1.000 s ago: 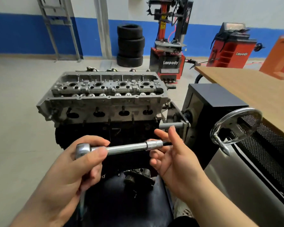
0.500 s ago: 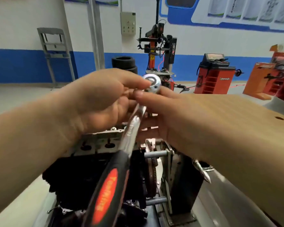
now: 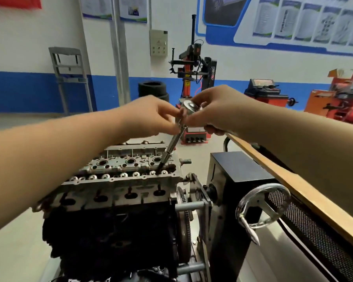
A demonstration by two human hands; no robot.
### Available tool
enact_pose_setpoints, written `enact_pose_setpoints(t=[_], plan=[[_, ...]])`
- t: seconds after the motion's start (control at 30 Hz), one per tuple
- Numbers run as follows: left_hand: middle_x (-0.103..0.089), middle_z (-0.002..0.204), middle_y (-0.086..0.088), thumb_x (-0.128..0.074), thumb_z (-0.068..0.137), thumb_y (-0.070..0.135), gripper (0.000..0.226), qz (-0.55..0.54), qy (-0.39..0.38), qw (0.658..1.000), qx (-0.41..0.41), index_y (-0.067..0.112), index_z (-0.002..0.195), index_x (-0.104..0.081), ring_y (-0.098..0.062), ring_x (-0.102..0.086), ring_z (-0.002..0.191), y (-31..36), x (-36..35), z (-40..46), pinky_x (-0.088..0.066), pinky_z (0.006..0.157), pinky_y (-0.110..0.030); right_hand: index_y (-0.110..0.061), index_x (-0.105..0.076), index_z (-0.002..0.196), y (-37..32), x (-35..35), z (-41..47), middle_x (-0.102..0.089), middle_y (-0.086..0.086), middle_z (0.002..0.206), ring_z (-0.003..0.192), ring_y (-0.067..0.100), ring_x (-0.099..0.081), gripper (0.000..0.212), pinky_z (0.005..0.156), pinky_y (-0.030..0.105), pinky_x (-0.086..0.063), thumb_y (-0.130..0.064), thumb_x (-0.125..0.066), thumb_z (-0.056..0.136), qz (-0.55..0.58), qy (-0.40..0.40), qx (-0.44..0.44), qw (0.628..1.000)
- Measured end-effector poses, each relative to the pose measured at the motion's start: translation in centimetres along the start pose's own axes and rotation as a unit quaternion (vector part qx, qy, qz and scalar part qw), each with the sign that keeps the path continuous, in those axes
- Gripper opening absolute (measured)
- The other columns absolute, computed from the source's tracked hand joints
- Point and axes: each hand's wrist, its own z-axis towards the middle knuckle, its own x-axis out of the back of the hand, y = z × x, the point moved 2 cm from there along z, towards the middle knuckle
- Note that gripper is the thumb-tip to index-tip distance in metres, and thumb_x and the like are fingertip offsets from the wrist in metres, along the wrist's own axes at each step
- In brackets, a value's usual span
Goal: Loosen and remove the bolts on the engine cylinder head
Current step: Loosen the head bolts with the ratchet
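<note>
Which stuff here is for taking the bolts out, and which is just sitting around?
For the job: ratchet wrench, its extension bar, cylinder head, left hand, right hand.

Just around: stacked tyres, tyre-changing machine, handwheel, wooden tabletop.

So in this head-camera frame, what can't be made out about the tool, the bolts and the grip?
- Black bit tip of the silver ratchet extension: sunk in a grey cylinder head recess; bolt contact unseen.
- Ratchet handle: hidden behind the right hand.
- Left hand fingertips: overlap the round ratchet head; exact pinch unclear.
- Bolt heads: too small to count.
</note>
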Motion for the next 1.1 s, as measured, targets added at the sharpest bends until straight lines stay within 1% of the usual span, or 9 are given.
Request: enact_pose_setpoints(t=[0.1, 0.23, 0.4, 0.47, 0.53, 0.67, 0.8, 0.93, 1.1], plan=[[-0.078, 0.104, 0.022, -0.080, 0.093, 0.026, 0.032, -0.082, 0.009, 0.996, -0.019, 0.045, 0.118, -0.073, -0.001, -0.075, 0.094, -2.0, -1.1, 0.4, -0.063, 0.072, -0.025, -0.024, -0.074, 0.108, -1.0, 0.5, 1.6, -0.076, 0.000, 0.082, 0.064, 0.010, -0.064, 0.033, 0.052, 0.020, -0.053, -0.039, -0.088, 0.082, -0.008, 0.024, 0.036, 0.999], [-0.082, 0.105, 0.009, -0.077, 0.097, 0.020, 0.032, -0.151, 0.026, 0.988, -0.036, 0.038, 0.122, -0.068, -0.011, -0.079, 0.095, -3.0, -1.4, 1.3, -0.066, 0.080, -0.037, -0.020, -0.077, 0.116, -2.3, 0.9, 3.4, -0.078, 0.001, 0.085, 0.069, 0.013, -0.069, 0.044, 0.060, 0.028, -0.062, -0.041, -0.089, 0.080, -0.059, 0.043, 0.072, 0.995], [-0.081, 0.105, 0.002, -0.075, 0.098, 0.011, 0.034, -0.219, 0.025, 0.975, -0.030, 0.030, 0.124, -0.067, -0.019, -0.080, 0.095, -4.5, -2.7, 2.0, -0.068, 0.082, -0.043, -0.018, -0.073, 0.130, -1.8, 0.0, 5.1, -0.075, -0.005, 0.082, 0.061, 0.006, -0.066, 0.056, 0.050, 0.017, -0.050, -0.037, -0.089, 0.081, -0.092, 0.030, 0.062, 0.993], [-0.080, 0.105, 0.001, -0.074, 0.098, 0.009, 0.032, -0.242, 0.028, 0.970, -0.024, 0.031, 0.119, -0.068, -0.021, -0.080, 0.096, -5.0, -3.3, 2.3, -0.067, 0.086, -0.047, -0.018, -0.073, 0.130, -1.7, -0.5, 5.4, -0.073, -0.006, 0.077, 0.052, 0.003, -0.061, 0.053, 0.047, 0.015, -0.045, -0.035, -0.088, 0.082, -0.100, 0.018, 0.065, 0.993], [-0.080, 0.107, -0.001, -0.073, 0.098, 0.007, 0.031, -0.264, 0.024, 0.964, -0.017, 0.031, 0.118, -0.068, -0.022, -0.080, 0.096, -5.4, -3.9, 2.7, -0.066, 0.086, -0.047, -0.019, -0.077, 0.122, -1.6, -0.7, 5.7, -0.073, -0.004, 0.078, 0.059, 0.005, -0.063, 0.044, 0.053, 0.021, -0.048, -0.035, -0.087, 0.083, -0.121, 0.014, 0.071, 0.990], [-0.078, 0.114, -0.007, -0.072, 0.099, 0.006, 0.031, -0.281, 0.033, 0.959, -0.026, 0.028, 0.120, -0.068, -0.022, -0.080, 0.097, -5.8, -4.3, 3.2, -0.067, 0.084, -0.042, -0.018, -0.079, 0.116, -1.5, -0.7, 6.2, -0.075, -0.003, 0.081, 0.073, 0.014, -0.069, 0.036, 0.069, 0.033, -0.059, -0.035, -0.086, 0.085, -0.127, 0.011, 0.068, 0.990], [-0.080, 0.111, -0.002, -0.072, 0.099, 0.007, 0.031, -0.286, 0.053, 0.957, -0.014, 0.027, 0.123, -0.068, -0.019, -0.079, 0.098, -6.0, -4.3, 3.4, -0.066, 0.087, -0.046, -0.019, -0.078, 0.122, -1.7, -1.0, 6.7, -0.074, -0.004, 0.083, 0.067, 0.009, -0.061, 0.040, 0.062, 0.027, -0.051, -0.037, -0.084, 0.086, -0.139, 0.010, 0.077, 0.987], [-0.081, 0.108, 0.003, -0.072, 0.100, 0.011, 0.031, -0.264, 0.060, 0.962, -0.017, 0.030, 0.123, -0.067, -0.017, -0.079, 0.099, -6.1, -4.5, 3.2, -0.066, 0.088, -0.046, -0.023, -0.074, 0.130, -1.4, -1.2, 7.1, -0.073, -0.010, 0.090, 0.076, 0.007, -0.065, 0.048, 0.063, 0.023, -0.048, -0.039, -0.083, 0.086, -0.155, 0.017, 0.081, 0.984], [-0.082, 0.105, 0.004, -0.071, 0.100, 0.013, 0.030, -0.246, 0.059, 0.967, -0.016, 0.032, 0.123, -0.067, -0.017, -0.078, 0.102, -6.2, -5.0, 2.9, -0.063, 0.095, -0.052, -0.024, -0.071, 0.133, -0.4, -0.8, 7.3, -0.069, -0.016, 0.091, 0.076, 0.004, -0.064, 0.056, 0.053, 0.013, -0.043, -0.038, -0.087, 0.082, -0.123, 0.014, 0.078, 0.989]])
